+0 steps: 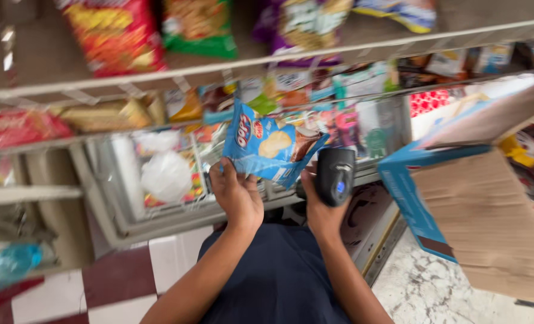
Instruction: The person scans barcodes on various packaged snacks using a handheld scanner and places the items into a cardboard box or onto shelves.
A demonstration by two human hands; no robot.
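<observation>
Both hands raised: left hand (237,195) grips blue snack bag (270,147).

- left hand (237,195) grips blue chip bag (271,150) by its lower left edge
- right hand (321,207) touches bag's lower right corner, wrapped around black handheld scanner (335,176), just right of bag
- open cardboard box (489,222) well right of bag
- snack shelves (219,66) above and behind bag, blurred
</observation>
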